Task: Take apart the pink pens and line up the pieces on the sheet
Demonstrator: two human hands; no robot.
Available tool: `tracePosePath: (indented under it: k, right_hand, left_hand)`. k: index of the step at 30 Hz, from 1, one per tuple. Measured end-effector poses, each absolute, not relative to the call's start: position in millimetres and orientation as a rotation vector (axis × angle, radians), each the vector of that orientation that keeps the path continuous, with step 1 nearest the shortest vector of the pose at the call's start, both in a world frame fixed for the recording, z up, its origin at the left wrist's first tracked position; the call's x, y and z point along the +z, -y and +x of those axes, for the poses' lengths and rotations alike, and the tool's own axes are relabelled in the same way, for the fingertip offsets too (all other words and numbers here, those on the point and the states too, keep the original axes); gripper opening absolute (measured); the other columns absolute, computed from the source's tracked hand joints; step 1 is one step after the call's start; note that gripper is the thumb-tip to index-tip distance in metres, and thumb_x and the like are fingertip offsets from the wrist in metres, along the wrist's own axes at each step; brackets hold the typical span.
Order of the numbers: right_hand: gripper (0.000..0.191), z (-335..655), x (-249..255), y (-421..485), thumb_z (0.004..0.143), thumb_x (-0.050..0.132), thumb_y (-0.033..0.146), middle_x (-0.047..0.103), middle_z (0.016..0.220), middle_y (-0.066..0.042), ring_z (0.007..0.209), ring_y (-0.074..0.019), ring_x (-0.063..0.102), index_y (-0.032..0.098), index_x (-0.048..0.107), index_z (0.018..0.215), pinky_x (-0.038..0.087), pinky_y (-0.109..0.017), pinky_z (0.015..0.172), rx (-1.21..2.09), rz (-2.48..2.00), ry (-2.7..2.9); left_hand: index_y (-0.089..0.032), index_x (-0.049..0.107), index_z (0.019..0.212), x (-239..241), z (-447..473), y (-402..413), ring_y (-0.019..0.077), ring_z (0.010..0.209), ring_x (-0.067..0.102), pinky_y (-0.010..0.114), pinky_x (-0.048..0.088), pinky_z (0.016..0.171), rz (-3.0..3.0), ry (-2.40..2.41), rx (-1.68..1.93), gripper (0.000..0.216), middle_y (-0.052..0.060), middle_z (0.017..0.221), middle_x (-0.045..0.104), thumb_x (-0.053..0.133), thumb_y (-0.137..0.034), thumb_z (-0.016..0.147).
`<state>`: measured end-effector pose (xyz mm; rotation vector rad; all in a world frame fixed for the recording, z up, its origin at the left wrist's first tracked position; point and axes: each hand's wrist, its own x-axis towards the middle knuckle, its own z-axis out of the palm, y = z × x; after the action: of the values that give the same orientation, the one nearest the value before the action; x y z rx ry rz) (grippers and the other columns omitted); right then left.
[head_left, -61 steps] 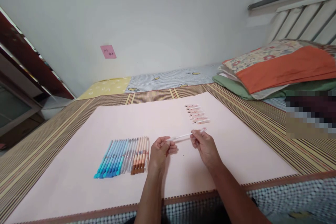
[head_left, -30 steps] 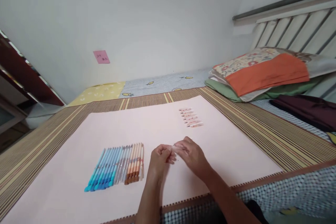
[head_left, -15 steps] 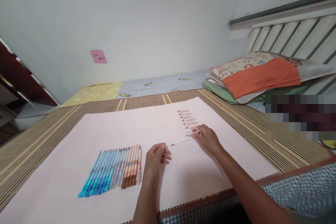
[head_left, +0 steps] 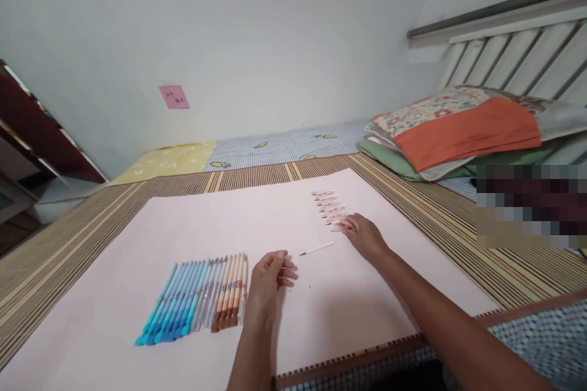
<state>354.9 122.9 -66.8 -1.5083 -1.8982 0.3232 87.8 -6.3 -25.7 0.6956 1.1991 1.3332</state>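
Observation:
My right hand (head_left: 362, 233) is pinched on a small pale, see-through pen part (head_left: 338, 228), at the near end of a column of short pink-and-white pen parts with dark tips (head_left: 326, 203). Whether that part touches the sheet, I cannot tell. A white pen refill with a dark tip (head_left: 316, 249) lies on the pale pink sheet (head_left: 229, 220), between both hands. My left hand (head_left: 270, 275) rests just left of the refill's tip, its fingers loosely curled, apart and holding nothing. Beside it on the left lies a row of blue, clear and peach-brown pens (head_left: 197, 296).
Under the sheet is a striped mat (head_left: 92, 220) on a bed. Folded bedding with an orange panel (head_left: 472, 137) is stacked at the far right, by a white radiator (head_left: 513, 58). A pink note (head_left: 174, 96) sticks to the wall.
My right hand has brought the pale pen part up to the near end of the column. My left hand and the refill stay about where they were. The view has shifted slightly.

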Motion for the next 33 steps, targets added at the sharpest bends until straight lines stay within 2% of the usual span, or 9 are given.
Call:
tracePosePath:
  k: [10, 23, 33]
  right_hand:
    - [0.025, 357, -69, -124, 0.083, 0.054, 0.029, 0.053, 0.073, 0.001, 0.067, -0.0158, 0.05, 0.024, 0.04, 0.064, 0.035, -0.028, 0.064, 0.307, -1.452, 1.892]
    - [0.017, 362, -76, -127, 0.091, 0.053, 0.033, 0.058, 0.084, -0.003, 0.075, -0.0184, 0.057, 0.024, 0.053, 0.077, 0.04, -0.029, 0.068, 0.196, -1.423, 1.966]
    - [0.01, 361, -79, -127, 0.09, 0.054, 0.028, 0.061, 0.088, -0.003, 0.077, -0.0185, 0.059, 0.024, 0.058, 0.082, 0.041, -0.029, 0.068, 0.133, -1.453, 1.961]
  left_hand:
    - [-0.011, 0.067, 0.094, -31, 87, 6, 0.0148, 0.058, 0.066, 0.024, 0.046, 0.052, 0.7, -1.204, 1.334, 0.048, 0.006, 0.073, 0.072, 0.08, -0.05, 0.07]
    - [-0.012, 0.067, 0.096, -32, 87, 5, 0.0142, 0.058, 0.066, 0.023, 0.046, 0.052, 0.701, -1.205, 1.324, 0.048, 0.006, 0.075, 0.073, 0.079, -0.051, 0.071]
    - [-0.012, 0.067, 0.096, -37, 86, 4, 0.0143, 0.058, 0.066, 0.023, 0.046, 0.052, 0.704, -1.202, 1.337, 0.047, 0.007, 0.076, 0.073, 0.078, -0.051, 0.073]
